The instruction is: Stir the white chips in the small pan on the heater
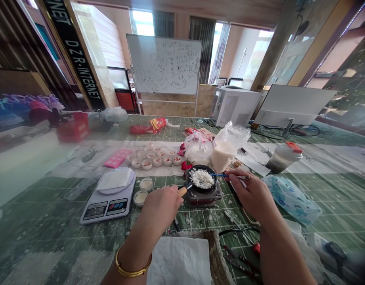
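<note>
My left hand is closed round the wooden handle of a small black frying pan. The pan sits on a small hot plate and holds white flakes or chips. Between the fingers of my right hand is a thin blue stick, its far end among the white flakes. Left of the pan stand two small round cups with pale contents. Several more cups, topped with red and pink bits, are grouped behind.
A white kitchen scale with a paper sheet lies left. Bags of white granules stand behind the pan, near red flowers. A shaker bottle and a wipes pack are right. Scissors and white tissue lie in front.
</note>
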`<action>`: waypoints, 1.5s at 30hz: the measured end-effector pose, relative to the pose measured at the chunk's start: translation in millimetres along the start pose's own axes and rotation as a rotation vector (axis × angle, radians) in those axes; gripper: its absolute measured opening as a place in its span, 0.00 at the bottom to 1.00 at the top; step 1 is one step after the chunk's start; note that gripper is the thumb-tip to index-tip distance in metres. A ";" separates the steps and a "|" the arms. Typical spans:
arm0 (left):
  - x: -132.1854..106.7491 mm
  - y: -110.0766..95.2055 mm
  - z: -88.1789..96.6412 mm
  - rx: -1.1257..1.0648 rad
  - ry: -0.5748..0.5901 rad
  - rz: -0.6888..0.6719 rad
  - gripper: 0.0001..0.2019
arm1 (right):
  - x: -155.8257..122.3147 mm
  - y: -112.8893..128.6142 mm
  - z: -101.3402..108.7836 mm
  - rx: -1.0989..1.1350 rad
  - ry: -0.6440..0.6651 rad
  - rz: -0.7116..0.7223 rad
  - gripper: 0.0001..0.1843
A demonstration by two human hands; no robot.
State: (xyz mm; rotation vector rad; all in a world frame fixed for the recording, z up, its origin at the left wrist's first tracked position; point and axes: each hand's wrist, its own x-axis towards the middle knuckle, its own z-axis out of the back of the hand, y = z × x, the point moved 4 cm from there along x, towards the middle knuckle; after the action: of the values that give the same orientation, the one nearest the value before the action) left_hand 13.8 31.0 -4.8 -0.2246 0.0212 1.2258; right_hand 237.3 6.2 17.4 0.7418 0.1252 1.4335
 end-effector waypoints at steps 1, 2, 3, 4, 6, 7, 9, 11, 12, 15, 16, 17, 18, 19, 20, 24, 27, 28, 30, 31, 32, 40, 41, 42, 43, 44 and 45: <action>0.1 0.0 0.0 -0.002 -0.003 0.004 0.11 | 0.6 -0.3 -0.5 -0.042 -0.002 0.005 0.15; 0.2 0.0 0.1 -0.006 -0.004 0.007 0.11 | 1.0 0.2 -2.3 -0.072 0.017 0.017 0.15; 0.3 -0.1 0.0 -0.010 -0.002 0.008 0.11 | 1.1 1.4 -4.8 -0.081 0.043 0.030 0.16; 0.3 0.0 0.0 -0.014 0.000 0.009 0.11 | 0.8 3.1 -7.3 -0.071 0.072 0.043 0.16; 0.3 0.0 -0.4 -0.019 0.009 0.008 0.11 | -1.0 7.1 -10.7 -0.012 0.105 0.055 0.16; 0.3 0.1 -0.5 -0.021 0.013 0.008 0.12 | -2.2 9.1 -11.3 0.021 0.111 0.060 0.16; 0.3 0.4 -0.8 -0.024 0.014 0.011 0.12 | -4.2 12.4 -12.4 0.055 0.139 0.079 0.16; 0.3 0.8 -0.8 -0.023 0.009 0.017 0.11 | -4.5 12.6 -12.9 0.044 0.163 0.081 0.16; 0.2 0.8 -0.8 -0.022 0.005 0.019 0.11 | -3.8 11.3 -12.5 0.027 0.153 0.067 0.16; -0.1 0.1 -0.5 -0.017 -0.007 0.009 0.11 | -0.2 6.5 -11.0 0.018 0.063 0.013 0.16; -0.2 -0.3 -0.3 -0.016 -0.012 0.005 0.11 | 0.7 6.1 -11.8 0.034 0.045 0.013 0.17; -0.4 -0.5 -0.1 -0.016 -0.013 0.005 0.11 | 1.4 6.4 -13.8 0.053 0.049 0.022 0.17; -0.4 -0.4 0.0 -0.016 -0.011 0.011 0.11 | 1.8 7.4 -16.7 0.073 0.075 0.037 0.17; -0.5 -0.3 0.1 -0.017 -0.006 0.021 0.11 | 1.7 8.6 -19.8 0.089 0.113 0.051 0.18; -0.6 -0.1 0.2 -0.017 -0.001 0.030 0.11 | 1.4 9.8 -22.3 0.095 0.151 0.059 0.18; -0.9 -1.1 0.7 -0.020 0.000 0.018 0.11 | -2.2 11.2 -17.7 0.091 0.128 0.027 0.17; -0.6 -0.8 0.3 -0.021 -0.004 0.020 0.11 | -5.2 13.0 -12.9 0.152 0.134 0.054 0.17; -0.4 -0.4 0.1 -0.022 -0.006 0.023 0.11 | -5.6 13.2 -13.6 0.163 0.166 0.066 0.17; -0.1 0.0 -0.1 -0.026 -0.013 0.022 0.11 | -4.9 11.3 -15.5 0.147 0.197 0.056 0.16; -0.1 0.0 -0.1 -0.027 -0.016 0.017 0.11 | -4.1 9.1 -15.3 0.131 0.182 0.036 0.16; 0.0 -0.1 -0.1 -0.026 -0.017 0.011 0.12 | -3.4 6.8 -14.1 0.123 0.152 0.013 0.16; -0.3 -1.1 0.2 -0.006 -0.008 0.012 0.11 | -2.5 -2.2 -5.1 0.090 0.127 -0.024 0.16; -0.3 -1.2 0.3 -0.008 -0.011 0.008 0.11 | -1.0 -3.4 -5.9 0.075 0.111 -0.036 0.16; -0.3 -1.1 0.3 -0.009 -0.013 0.005 0.11 | 0.5 -4.7 -7.0 0.074 0.090 -0.050 0.16; -0.3 -0.9 0.0 -0.010 -0.012 0.004 0.11 | 1.9 -5.7 -8.1 0.084 0.066 -0.062 0.16; -0.2 -0.7 -0.3 -0.012 -0.008 0.003 0.11 | 2.9 -6.1 -9.3 0.098 0.046 -0.066 0.16; -0.1 -0.5 -0.6 -0.012 -0.006 0.002 0.12 | 3.6 -6.0 -10.6 0.111 0.036 -0.062 0.16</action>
State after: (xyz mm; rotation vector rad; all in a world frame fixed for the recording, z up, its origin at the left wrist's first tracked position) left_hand 14.3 30.6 -5.3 -0.2314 0.0086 1.2293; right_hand 237.7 13.9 7.3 0.7967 0.2558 1.3897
